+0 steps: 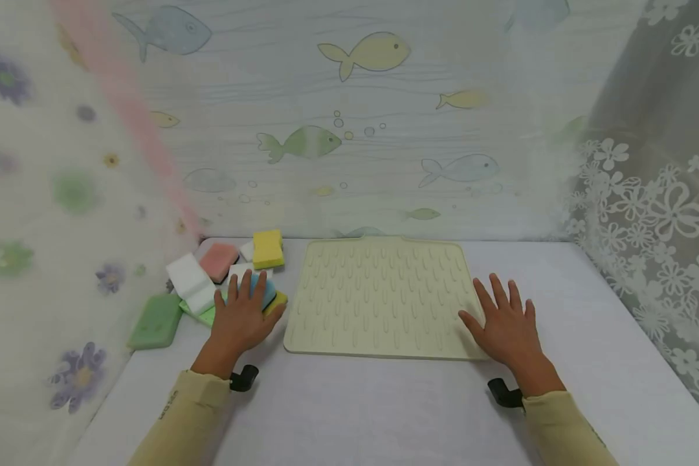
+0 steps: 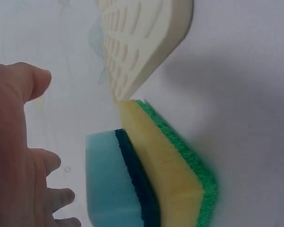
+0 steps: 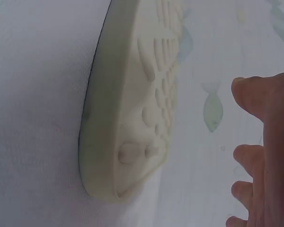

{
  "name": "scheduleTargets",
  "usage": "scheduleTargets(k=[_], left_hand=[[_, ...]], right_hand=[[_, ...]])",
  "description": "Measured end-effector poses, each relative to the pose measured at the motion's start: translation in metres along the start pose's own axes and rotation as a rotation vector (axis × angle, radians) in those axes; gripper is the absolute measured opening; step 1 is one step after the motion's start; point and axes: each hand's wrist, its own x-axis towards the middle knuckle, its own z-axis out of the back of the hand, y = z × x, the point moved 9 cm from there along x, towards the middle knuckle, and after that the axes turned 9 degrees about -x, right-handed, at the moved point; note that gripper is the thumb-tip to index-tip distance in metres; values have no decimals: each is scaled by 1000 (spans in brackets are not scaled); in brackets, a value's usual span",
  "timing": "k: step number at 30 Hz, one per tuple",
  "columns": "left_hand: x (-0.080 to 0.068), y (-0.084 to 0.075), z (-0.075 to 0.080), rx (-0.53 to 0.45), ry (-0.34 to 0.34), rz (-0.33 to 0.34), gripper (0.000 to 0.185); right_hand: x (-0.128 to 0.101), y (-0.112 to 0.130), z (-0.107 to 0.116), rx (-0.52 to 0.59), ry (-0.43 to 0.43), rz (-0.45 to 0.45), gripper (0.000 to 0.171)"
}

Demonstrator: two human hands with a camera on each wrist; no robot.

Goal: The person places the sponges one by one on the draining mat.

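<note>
My left hand (image 1: 241, 317) lies with straight fingers on a blue sponge (image 1: 267, 290) stacked beside a yellow sponge with a green scrub side (image 1: 278, 301), just left of a cream ridged mat (image 1: 378, 291). The left wrist view shows the blue sponge (image 2: 104, 179) against the yellow and green sponge (image 2: 165, 165), with the left hand (image 2: 19, 156) over them and the mat's corner (image 2: 142, 42) beyond. My right hand (image 1: 507, 327) rests flat with fingers spread at the mat's near right corner. Seen from the right wrist, the right hand (image 3: 267, 151) hovers beside the mat's edge (image 3: 128, 123).
More sponges lie at the table's left: white (image 1: 189, 281), pink (image 1: 218, 261), yellow (image 1: 267, 248), dark green (image 1: 156, 320) and a light green one (image 1: 200, 315). Fish-print cloth hangs behind, flowered curtains at both sides. The white table (image 1: 384, 401) extends toward me.
</note>
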Motion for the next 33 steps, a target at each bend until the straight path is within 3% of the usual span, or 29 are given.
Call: scheduleTargets(k=[7, 17, 33], left_hand=[[2, 9, -1, -7, 5, 27, 76], [1, 18, -1, 26, 44, 76, 67], [5, 18, 2, 24, 61, 74, 55]], right_hand=[[2, 0, -4, 22, -4, 11, 71], [1, -5, -13, 51, 77, -62, 65], [3, -17, -34, 166, 163, -90, 44]])
